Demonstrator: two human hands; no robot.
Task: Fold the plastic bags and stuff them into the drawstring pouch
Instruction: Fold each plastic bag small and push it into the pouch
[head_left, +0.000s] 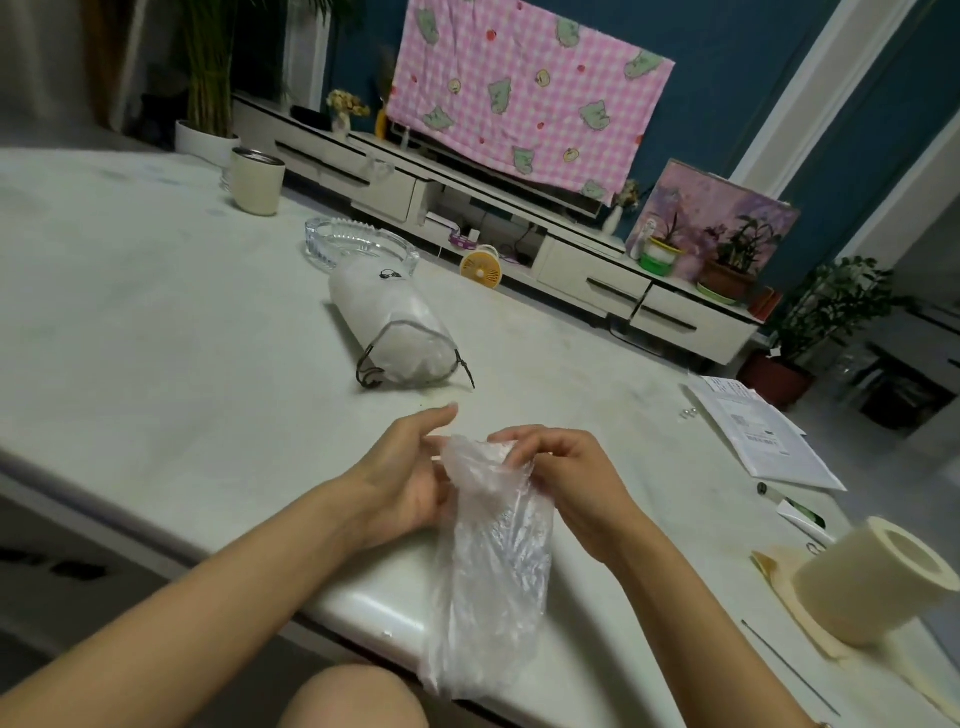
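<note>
Pinching plastic bag (493, 551), right hand (563, 486); left hand (410, 470) fingers partly hidden behind it

1. The only view comes from a wide-angle camera worn on the person's head. It looks forward and down across the pale white table (156, 322).
2. It sits close to the left hand (410, 478) and right hand (566, 483), low in mid-frame at the crumpled clear plastic bag (493, 545). Both forearms enter from the bottom edge.
3. The translucent white drawstring pouch (387, 322) lies farther off, above the hands in the frame.
4. The scene is tilted, and the table's near edge runs slantwise. The long white media cabinet (571, 260) and pink checked cloth (524, 88) stand well behind the table.
</note>
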